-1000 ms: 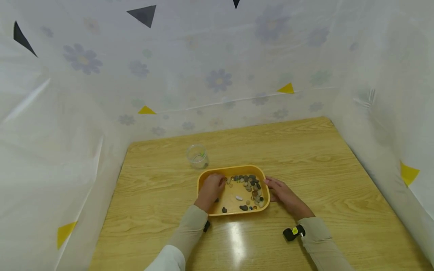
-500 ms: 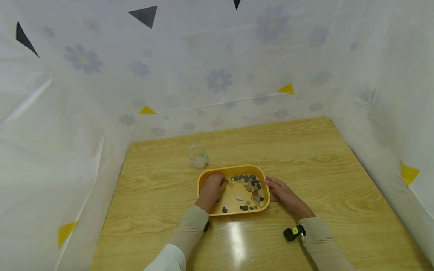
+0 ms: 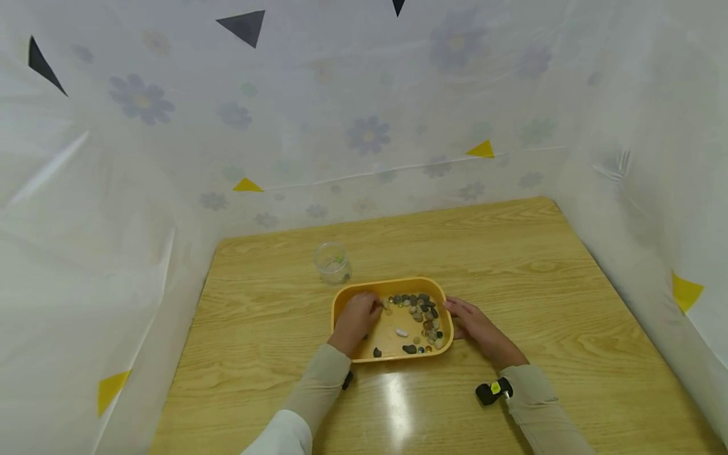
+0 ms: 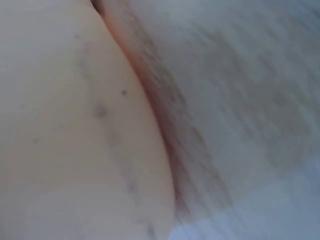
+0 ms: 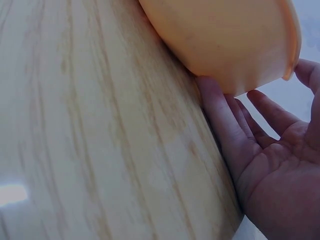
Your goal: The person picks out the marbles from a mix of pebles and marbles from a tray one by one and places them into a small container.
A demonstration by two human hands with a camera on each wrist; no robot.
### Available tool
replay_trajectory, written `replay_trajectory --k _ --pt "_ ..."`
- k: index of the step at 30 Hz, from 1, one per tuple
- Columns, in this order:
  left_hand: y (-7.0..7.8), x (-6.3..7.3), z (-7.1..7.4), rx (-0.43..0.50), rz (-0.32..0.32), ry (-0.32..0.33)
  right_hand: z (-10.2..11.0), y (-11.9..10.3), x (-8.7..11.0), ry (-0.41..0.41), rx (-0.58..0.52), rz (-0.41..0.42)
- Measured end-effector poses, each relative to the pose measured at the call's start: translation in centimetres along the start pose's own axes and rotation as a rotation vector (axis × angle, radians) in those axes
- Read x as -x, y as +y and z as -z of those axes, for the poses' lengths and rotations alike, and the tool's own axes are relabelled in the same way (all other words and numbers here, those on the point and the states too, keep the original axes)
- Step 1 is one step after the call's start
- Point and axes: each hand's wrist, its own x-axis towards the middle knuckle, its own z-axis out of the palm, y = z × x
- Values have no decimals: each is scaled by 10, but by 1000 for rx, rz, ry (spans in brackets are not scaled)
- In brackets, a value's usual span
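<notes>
A yellow plastic tray point(image 3: 372, 359) sits on the table in the head view, with several pebbles point(image 3: 418, 317) and glass marbles grouped at its right and far sides. My left hand point(image 3: 357, 319) reaches down inside the tray's left part, fingers bent, fingertips by the small tan stones near the far wall. What lies under those fingertips is hidden; I cannot tell whether they hold a stone. At the tray's right end my right hand point(image 3: 476, 325) touches the wall, fingers extended and one fingertip at the rim. The right wrist view shows these fingers point(image 5: 220, 107) against the tray's outer wall point(image 5: 225, 40).
Just beyond the tray's far left corner stands a clear round container point(image 3: 332, 264) with a few small green and dark pieces in it. A white oblong piece point(image 3: 401, 332) and dark stones point(image 3: 409, 349) lie toward the tray's near side. White sheeting point(image 3: 364, 95) surrounds the wooden table point(image 3: 512, 253).
My left fingertips have shifted slightly right along the tray's far wall, close to the tan stones. My right hand and the tray stay in place.
</notes>
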Motion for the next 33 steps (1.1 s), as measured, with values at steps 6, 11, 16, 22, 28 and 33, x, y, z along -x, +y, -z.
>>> replay_trajectory --k 6,11,16,22,28,33 --pt "0 -1 -1 -7 9 -19 0 0 0 4 -9 1" --pt "0 -2 -2 -18 16 -31 0 1 0 4 -1 7" --pt "1 -3 -2 -25 7 -32 1 2 0 7 3 8" --pt "2 -3 -1 -38 8 -46 1 4 -3 40 26 3" --pt "1 -2 -1 -54 8 -46 1 4 -2 23 13 10" --pt "0 -2 -1 -33 5 -41 1 4 -2 5 0 15"
